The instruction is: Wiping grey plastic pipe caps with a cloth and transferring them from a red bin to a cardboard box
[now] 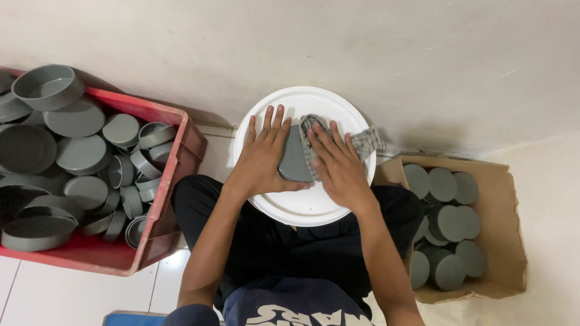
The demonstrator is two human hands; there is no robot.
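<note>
Grey round cap (294,160) lies flat at centre of white bucket lid (305,208), on person's lap. Left hand (261,158) at 9 o'clock of cap, fingers spread, pressing its edge, steadying it. Right hand (339,166) at 3 o'clock, flat on checked cloth (368,142) draped over cap; neither hand clenched. Red crate (166,199) at 9 o'clock: loose grey caps, mixed sizes. Cardboard box (504,229) at 4 o'clock: grey caps stacked in rows.
</note>
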